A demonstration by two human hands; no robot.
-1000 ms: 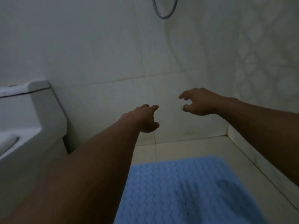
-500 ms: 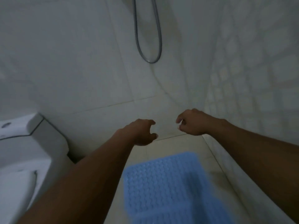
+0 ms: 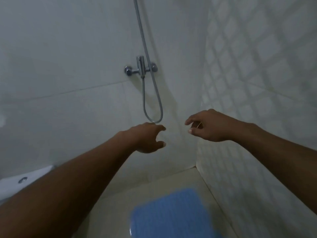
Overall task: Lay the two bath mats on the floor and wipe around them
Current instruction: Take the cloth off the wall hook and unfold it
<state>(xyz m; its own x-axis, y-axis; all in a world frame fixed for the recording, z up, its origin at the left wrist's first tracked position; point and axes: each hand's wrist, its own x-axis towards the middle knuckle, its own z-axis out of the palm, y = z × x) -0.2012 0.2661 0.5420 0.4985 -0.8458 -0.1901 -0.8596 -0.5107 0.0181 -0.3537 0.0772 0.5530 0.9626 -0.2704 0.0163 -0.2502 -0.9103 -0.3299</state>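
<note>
A blue textured bath mat (image 3: 171, 213) lies flat on the pale tiled floor, near the corner of the room, at the bottom of the view. My left hand (image 3: 147, 137) is stretched out in the air well above it, fingers loosely spread, holding nothing. My right hand (image 3: 207, 126) hovers at the same height a little to the right, fingers loosely curled and empty. Neither hand touches the mat or the wall. Only one mat is in view.
A chrome shower mixer (image 3: 140, 68) sits on the back wall with a hose loop (image 3: 152, 107) hanging just above my left hand. A patterned tiled wall (image 3: 257, 83) closes the right side. The white toilet cistern (image 3: 22, 182) stands at the lower left.
The view has tilted upward, so the mat slid to the bottom and the shower mixer came into view. Both hands stayed outstretched and empty, spreading slightly apart.
</note>
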